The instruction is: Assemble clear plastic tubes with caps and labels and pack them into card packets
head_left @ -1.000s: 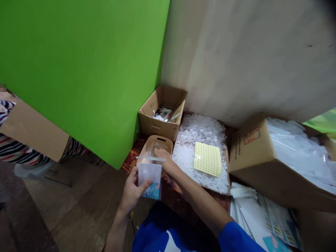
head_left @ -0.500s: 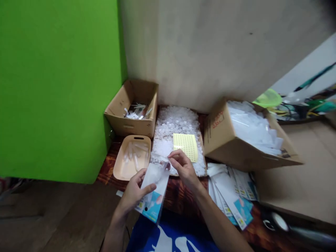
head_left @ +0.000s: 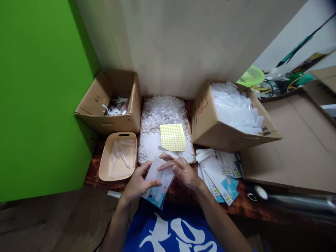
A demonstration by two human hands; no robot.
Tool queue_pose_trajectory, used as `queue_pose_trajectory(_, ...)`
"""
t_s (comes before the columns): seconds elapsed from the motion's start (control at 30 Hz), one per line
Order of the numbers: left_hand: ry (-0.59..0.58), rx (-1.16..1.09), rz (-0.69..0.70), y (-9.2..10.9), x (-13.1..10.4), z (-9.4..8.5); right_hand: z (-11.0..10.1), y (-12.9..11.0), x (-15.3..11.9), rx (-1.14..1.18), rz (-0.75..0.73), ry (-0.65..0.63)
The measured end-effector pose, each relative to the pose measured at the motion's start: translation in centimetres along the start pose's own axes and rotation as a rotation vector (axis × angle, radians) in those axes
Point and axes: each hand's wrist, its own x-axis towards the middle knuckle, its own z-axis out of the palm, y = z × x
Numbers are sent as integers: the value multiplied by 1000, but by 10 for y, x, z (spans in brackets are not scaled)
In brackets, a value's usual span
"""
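Note:
In my left hand [head_left: 139,183] is a clear plastic bag [head_left: 160,176] containing a printed white and blue card. The thumb lies across its front and the fingers are behind it. My right hand [head_left: 185,173] is at the bag's upper right, its fingers stretched over the top end. A thin pale strip [head_left: 168,152] sticks out to the left from between the right fingers; whether it is joined to the bag I cannot tell. Just beyond the hands, a yellow sheet of small printed labels [head_left: 173,137] rests on a tray of small translucent pieces [head_left: 164,108].
A beige basket [head_left: 103,162] with several clear tubes stands left, before a cardboard box [head_left: 107,122] of scraps. On the right, a tilted cardboard box [head_left: 203,122] is full of translucent sleeves, with printed cards [head_left: 217,175] in front. A green panel [head_left: 39,105] borders the left.
My right hand has gone from pinching the bag's top edge to lying over its upper end, with the thin strip between its fingers. The view has shifted to the right.

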Motion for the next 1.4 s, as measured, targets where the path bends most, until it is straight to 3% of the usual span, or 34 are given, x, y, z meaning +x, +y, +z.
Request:
queue_pose_trajectory(0.13, 39, 20, -18, -1, 6, 9, -8, 7, -5, -15, 18, 26)
queue_pose_trajectory(0.27, 314, 199, 91, -1, 12, 23, -11, 4, -9, -3, 90, 455)
queue_pose_trajectory(0.33, 393, 399, 225, 0, 14, 34, -8, -2, -11, 45, 133, 530)
queue_pose_trajectory(0.4, 331, 640, 409, 2, 16, 48, -4, -6, -13, 77, 156, 480)
queue_pose_trajectory(0.47, 210, 822, 573, 4, 17, 64, -1, -9, -15, 78, 181, 509)
queue_pose_trajectory(0.57, 128, 865, 679, 8, 18, 85, -5, -5, -18, 70, 235, 614)
queue_pose_trajectory(0.73, 211, 752, 718, 12, 30, 103, -19, 9, -32, 129, 279, 512)
queue_pose_trajectory(0.87, 138, 770, 717, 13, 46, 109, -24, 18, -43, 91, 268, 397)
queue_pose_trajectory(1.03, 101, 748, 643, 11, 55, 112, -27, 20, -53, -69, 288, 352)
queue_pose_trajectory(1.27, 52, 822, 753, 0, 59, 106, -29, 19, -54, -158, 271, 314)
queue_pose_trajectory(1.4, 87, 839, 720, -1, 58, 107, -24, 20, -50, -176, 250, 348)
